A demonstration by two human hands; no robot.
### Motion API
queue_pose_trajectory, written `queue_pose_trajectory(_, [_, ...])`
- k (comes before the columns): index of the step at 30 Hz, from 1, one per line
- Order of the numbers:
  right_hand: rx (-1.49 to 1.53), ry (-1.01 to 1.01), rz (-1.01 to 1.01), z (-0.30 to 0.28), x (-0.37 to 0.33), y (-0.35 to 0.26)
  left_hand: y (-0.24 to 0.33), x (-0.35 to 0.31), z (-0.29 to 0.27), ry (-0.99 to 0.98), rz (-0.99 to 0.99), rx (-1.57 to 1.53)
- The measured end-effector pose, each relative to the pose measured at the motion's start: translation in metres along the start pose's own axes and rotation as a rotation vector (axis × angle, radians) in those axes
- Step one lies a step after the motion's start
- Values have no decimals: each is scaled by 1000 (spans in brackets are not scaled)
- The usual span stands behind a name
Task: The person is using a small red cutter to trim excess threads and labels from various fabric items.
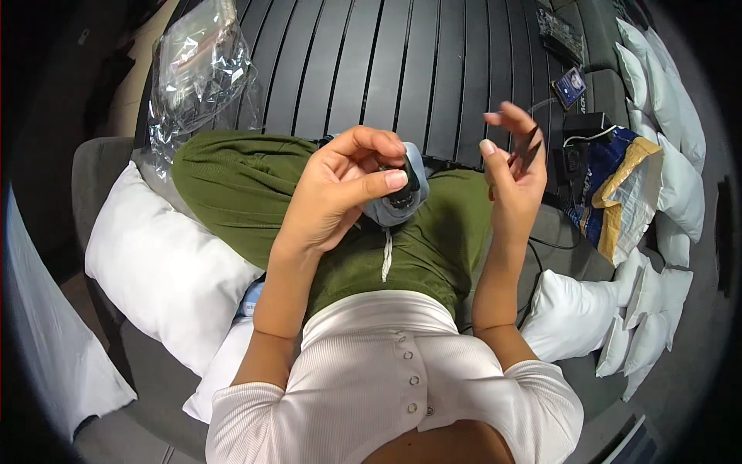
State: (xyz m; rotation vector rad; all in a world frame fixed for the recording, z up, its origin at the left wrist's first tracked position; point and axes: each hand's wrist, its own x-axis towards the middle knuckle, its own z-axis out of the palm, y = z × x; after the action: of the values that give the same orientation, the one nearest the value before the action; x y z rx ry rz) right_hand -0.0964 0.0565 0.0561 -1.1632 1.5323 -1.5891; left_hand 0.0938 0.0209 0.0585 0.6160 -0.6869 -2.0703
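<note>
My left hand (344, 189) is closed, thumb and fingers pinching a small glossy dark object (408, 185) whose kind I cannot make out. Right behind it, over my lap, is a grey-blue rounded thing (380, 211), partly hidden by the hand. Raised to the right, my right hand (514, 162) has its thumb and index finger apart. A thin, dark, pointed piece (531, 148) shows against its curled fingers, which seem to hold it. The two hands are well apart above my crossed legs in green trousers (239, 174).
A black slatted table (371, 69) lies ahead, with clear plastic bags (197, 69) at its left. To the right are a black box (586, 122) with a white cable, a blue-and-gold packet (618, 185) and a small card (570, 87). White cushions (162, 263) flank me.
</note>
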Motion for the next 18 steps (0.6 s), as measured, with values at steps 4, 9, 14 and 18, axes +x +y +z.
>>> queue_pose_trajectory(4, [263, -393, 145, 6, -6, -6, -1, 2, 1, -103, -20, -61])
queue_pose_trajectory(9, [-37, -578, 103, 20, -6, 4, 2, 11, -10, 22, 6, 27])
queue_pose_trajectory(14, [236, -367, 359, 21, -4, 0, 4, 11, -7, -33, -58, 473])
queue_pose_trajectory(18, [493, -228, 427, 13, 4, 1, 5, 8, -2, -109, -211, 563])
